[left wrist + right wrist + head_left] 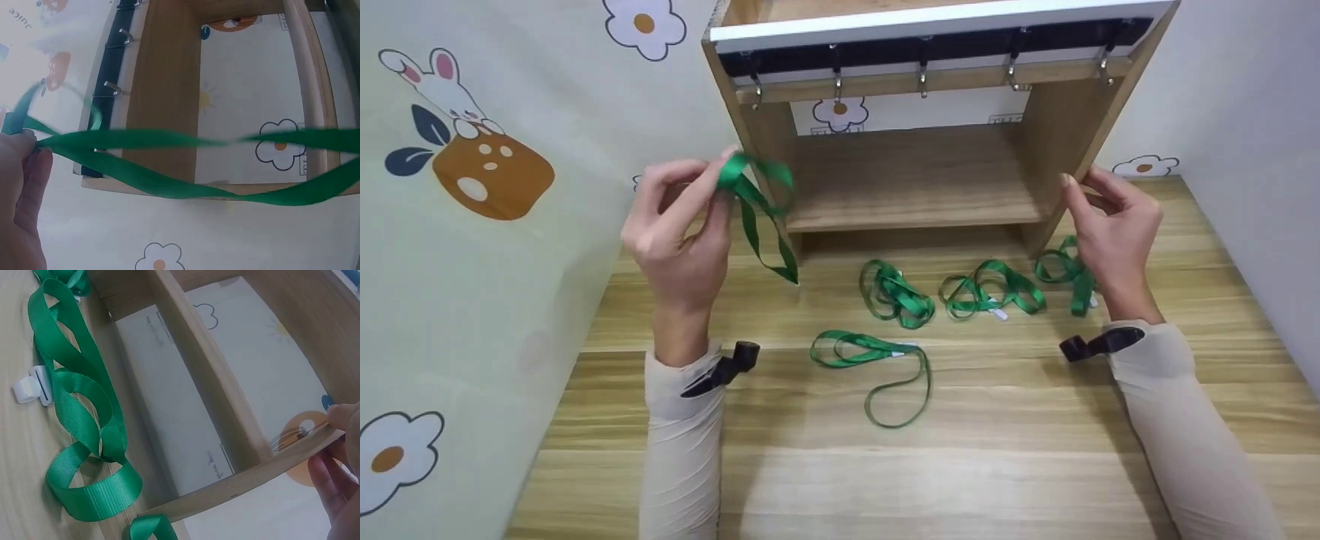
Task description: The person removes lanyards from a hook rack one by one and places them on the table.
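Note:
My left hand [682, 225] is raised at the left side of a wooden shelf unit [915, 176], pinching a green lanyard [748, 225] between thumb and fingers. The strap hangs in a long loop, and in the left wrist view the green lanyard [140, 138] stretches across as two twisted bands. On the opposite side, my right hand [1117, 229] grips the front edge of the unit's right side panel. Its thumb and fingers lie on either side of that panel [298, 455] in the right wrist view. Metal hooks [922, 79] line a dark strip under the unit's top.
Several coiled green lanyards lie on the wooden tabletop [960, 480]: one lanyard [911, 304] before the unit, another lanyard [1024, 289] to its right, one [1080, 289] by my right wrist, and a looser lanyard [847, 356] nearer me. A white plastic buckle [42, 385] shows. Patterned walls stand around.

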Tool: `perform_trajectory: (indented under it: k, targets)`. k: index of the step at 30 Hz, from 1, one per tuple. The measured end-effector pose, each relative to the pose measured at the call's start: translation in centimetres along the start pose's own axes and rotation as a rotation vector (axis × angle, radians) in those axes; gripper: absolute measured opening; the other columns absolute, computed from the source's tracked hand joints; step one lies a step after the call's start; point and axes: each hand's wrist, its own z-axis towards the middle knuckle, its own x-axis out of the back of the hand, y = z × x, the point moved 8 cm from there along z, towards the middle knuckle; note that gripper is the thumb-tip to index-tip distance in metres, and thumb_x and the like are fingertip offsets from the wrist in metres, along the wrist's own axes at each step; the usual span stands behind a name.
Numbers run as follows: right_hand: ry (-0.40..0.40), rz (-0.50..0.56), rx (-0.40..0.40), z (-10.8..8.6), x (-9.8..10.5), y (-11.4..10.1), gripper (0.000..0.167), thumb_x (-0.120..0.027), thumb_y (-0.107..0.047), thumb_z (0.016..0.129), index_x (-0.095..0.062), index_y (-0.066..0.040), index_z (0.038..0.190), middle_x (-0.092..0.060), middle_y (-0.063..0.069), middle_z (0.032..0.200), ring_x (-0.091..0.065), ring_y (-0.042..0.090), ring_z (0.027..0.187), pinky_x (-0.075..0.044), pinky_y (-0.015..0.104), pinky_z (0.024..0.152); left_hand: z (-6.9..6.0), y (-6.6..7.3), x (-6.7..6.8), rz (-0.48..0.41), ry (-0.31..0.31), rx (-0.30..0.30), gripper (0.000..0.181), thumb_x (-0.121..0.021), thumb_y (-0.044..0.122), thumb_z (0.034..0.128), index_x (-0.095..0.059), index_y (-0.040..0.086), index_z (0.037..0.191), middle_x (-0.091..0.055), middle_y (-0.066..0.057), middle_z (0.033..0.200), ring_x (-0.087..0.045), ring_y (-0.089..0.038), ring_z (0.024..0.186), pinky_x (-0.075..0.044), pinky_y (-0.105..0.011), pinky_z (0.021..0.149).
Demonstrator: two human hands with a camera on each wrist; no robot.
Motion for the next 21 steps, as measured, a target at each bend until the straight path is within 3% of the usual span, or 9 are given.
perform_trajectory:
  k: [3, 10, 12, 18, 21]
  targets:
    - [0.003, 0.013, 0.007, 0.2, 0.0, 0.1, 0.028, -0.085, -0.021, 0.095, -0.083, -0.015, 0.122, -0.082, 0.006, 0.123, -0.078, 0.005, 0.104, -0.063, 0.018, 0.094, 0.2, 0.1, -0.1, 0.007, -0.001, -0.005, 0.023, -0.082, -0.005, 0.0919, -0.087, 0.01, 0.108, -0.072, -0.019, 0.094, -0.067, -0.024, 0.082, -0.057, -0.018, 0.079]
    - [0.004, -0.002, -0.016, 0.2, 0.2, 0.2, 0.03, -0.086, -0.022, 0.095, -0.083, -0.018, 0.124, -0.082, 0.006, 0.126, -0.077, 0.004, 0.104, -0.063, 0.017, 0.093, 0.0, -0.5, -1.5, 0.024, -0.175, 0.016, 0.021, -0.079, 0.001, 0.097, -0.086, 0.011, 0.113, -0.074, -0.015, 0.097, -0.072, -0.023, 0.087, -0.059, -0.016, 0.084]
    - [0.001, 0.005, -0.015, 0.2, 0.2, 0.2, 0.03, -0.086, -0.022, 0.095, -0.083, -0.018, 0.124, -0.081, 0.006, 0.126, -0.078, 0.004, 0.104, -0.063, 0.017, 0.093, 0.0, -0.5, -1.5, 0.025, -0.173, 0.018, 0.02, -0.079, 0.002, 0.0973, -0.086, 0.011, 0.114, -0.075, -0.014, 0.097, -0.073, -0.022, 0.087, -0.061, -0.017, 0.084]
    - [0.001, 0.048, 0.009, 0.1, -0.2, 0.5, 0.029, -0.086, -0.021, 0.094, -0.083, -0.014, 0.122, -0.083, 0.008, 0.121, -0.079, 0.005, 0.098, -0.064, 0.019, 0.091, 0.3, -1.5, -0.3, 0.061, -0.088, 0.045, 0.017, -0.08, 0.002, 0.0968, -0.087, 0.01, 0.111, -0.076, -0.016, 0.097, -0.073, -0.02, 0.087, -0.062, -0.02, 0.086]
    - [0.005, 0.046, 0.005, 0.2, -0.1, 0.4, 0.029, -0.087, -0.021, 0.094, -0.083, -0.015, 0.122, -0.083, 0.008, 0.121, -0.08, 0.005, 0.098, -0.065, 0.019, 0.091, 0.1, -2.6, 0.0, 0.085, -0.101, 0.058, 0.017, -0.08, 0.002, 0.0963, -0.086, 0.009, 0.11, -0.075, -0.017, 0.098, -0.072, -0.023, 0.087, -0.061, -0.018, 0.087]
